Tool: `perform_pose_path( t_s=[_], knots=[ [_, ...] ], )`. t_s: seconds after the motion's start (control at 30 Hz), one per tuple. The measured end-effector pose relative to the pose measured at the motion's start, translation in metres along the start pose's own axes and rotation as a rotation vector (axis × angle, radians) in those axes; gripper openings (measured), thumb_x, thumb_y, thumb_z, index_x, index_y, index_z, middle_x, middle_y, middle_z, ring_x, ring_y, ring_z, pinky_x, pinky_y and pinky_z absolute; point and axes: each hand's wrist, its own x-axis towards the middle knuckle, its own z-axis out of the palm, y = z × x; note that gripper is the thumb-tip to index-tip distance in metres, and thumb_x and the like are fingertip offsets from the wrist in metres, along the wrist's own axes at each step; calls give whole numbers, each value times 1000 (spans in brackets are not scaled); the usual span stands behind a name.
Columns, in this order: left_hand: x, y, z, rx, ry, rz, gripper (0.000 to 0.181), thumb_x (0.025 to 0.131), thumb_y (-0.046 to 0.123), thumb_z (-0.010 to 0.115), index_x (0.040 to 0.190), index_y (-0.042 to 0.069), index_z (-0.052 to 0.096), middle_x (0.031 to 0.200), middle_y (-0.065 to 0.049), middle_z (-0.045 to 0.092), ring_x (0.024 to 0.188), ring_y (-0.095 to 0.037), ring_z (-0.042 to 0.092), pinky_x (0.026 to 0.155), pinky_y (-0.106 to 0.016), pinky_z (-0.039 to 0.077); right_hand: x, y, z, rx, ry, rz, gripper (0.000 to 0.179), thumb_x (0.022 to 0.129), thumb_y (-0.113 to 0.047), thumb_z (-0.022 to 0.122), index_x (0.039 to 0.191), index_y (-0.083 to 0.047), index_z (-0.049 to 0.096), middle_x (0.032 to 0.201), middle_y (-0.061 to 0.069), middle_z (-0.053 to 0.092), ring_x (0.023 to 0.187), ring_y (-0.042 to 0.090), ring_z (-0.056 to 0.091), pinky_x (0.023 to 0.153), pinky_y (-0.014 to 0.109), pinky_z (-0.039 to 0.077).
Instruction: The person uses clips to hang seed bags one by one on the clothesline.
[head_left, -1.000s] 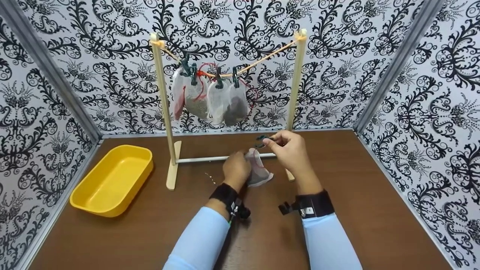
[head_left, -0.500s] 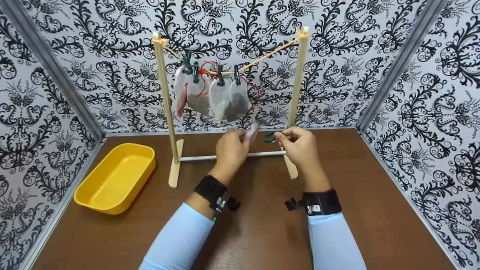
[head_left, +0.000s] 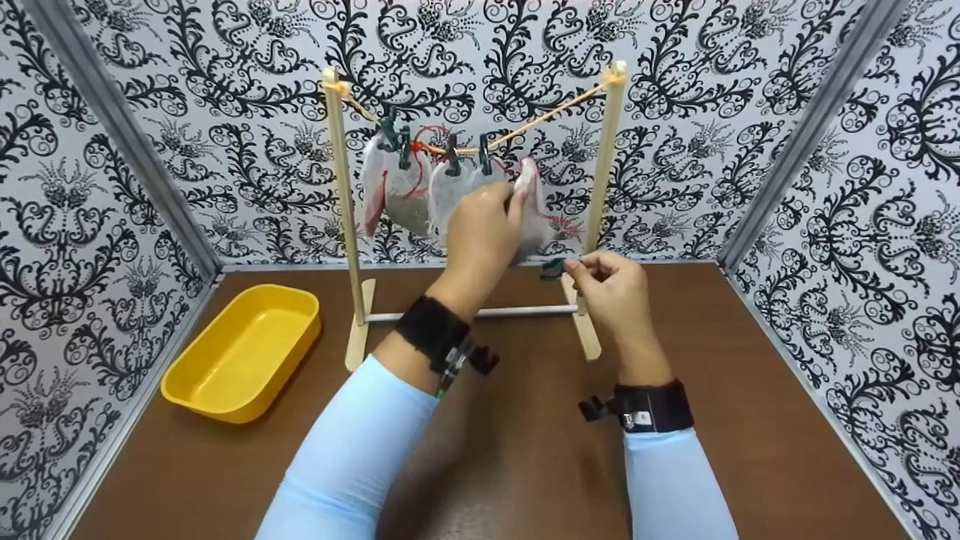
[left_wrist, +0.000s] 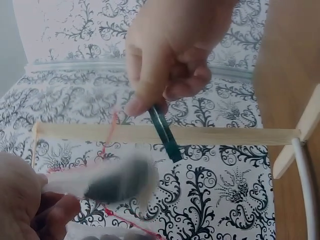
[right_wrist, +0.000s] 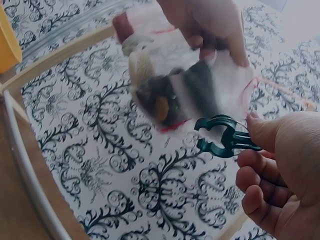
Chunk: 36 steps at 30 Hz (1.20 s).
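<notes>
My left hand (head_left: 484, 232) pinches the top of a small white mesh drawstring bag (head_left: 534, 214), raised just right of the hanging bags. Dark contents fill the bag's lower part in the left wrist view. My right hand (head_left: 616, 289), lower and to the right, pinches a dark green clip (right_wrist: 225, 137) between thumb and forefinger, its jaws pointing left toward the bags. Several similar bags (head_left: 407, 202) hang from the orange cord (head_left: 555, 112) by green clips (head_left: 452, 155). The left hand partly covers the rightmost hanging bags in the head view.
Two wooden posts (head_left: 346, 202) on flat feet, joined by a white bar (head_left: 517, 310), carry the sagging cord. A yellow tray (head_left: 225, 390) stands at the left of the brown table (head_left: 525, 465). Patterned walls (head_left: 675, 135) enclose the back and sides.
My left hand has lifted the mesh bag from near the table up to just below the cord. The right hand has shifted slightly right, still pinching the clip.
</notes>
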Motion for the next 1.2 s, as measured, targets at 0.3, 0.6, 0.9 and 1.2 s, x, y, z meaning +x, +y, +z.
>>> perform_pose_path(
  t_s=[0.3, 0.6, 0.9, 1.2],
  knots=[
    [18, 0, 0, 25, -30, -106, 34, 121, 34, 53, 121, 10, 77, 124, -13, 82, 115, -33, 79, 101, -46, 66, 69, -80, -13, -134, 30, -241, 22, 109, -16, 76, 102, 5, 77, 85, 4, 72, 70, 10, 60, 62, 17, 53],
    [24, -6, 2, -31, 98, -63, 24, 118, 30, 59, 118, 11, 74, 112, -11, 84, 99, -32, 82, 88, -46, 67, 147, -171, 2, -585, -242, -272, 42, 119, -38, 52, 132, -5, 73, 123, 12, 82, 73, 8, 54, 61, 16, 45],
    [22, -12, 6, 7, 128, 17, 23, 117, 25, 62, 107, 6, 72, 99, -14, 83, 88, -34, 81, 77, -44, 67, 169, -164, 18, -674, -476, -106, 32, 117, -38, 58, 127, -12, 74, 131, 8, 75, 96, 19, 63, 81, 29, 59],
    [24, -11, 7, -24, 102, -16, 25, 119, 30, 59, 112, 10, 72, 103, -10, 82, 90, -30, 80, 79, -42, 66, 165, -159, 13, -671, -619, -111, 35, 118, -40, 58, 142, -16, 65, 136, 10, 77, 109, 27, 71, 95, 42, 63]
  ],
)
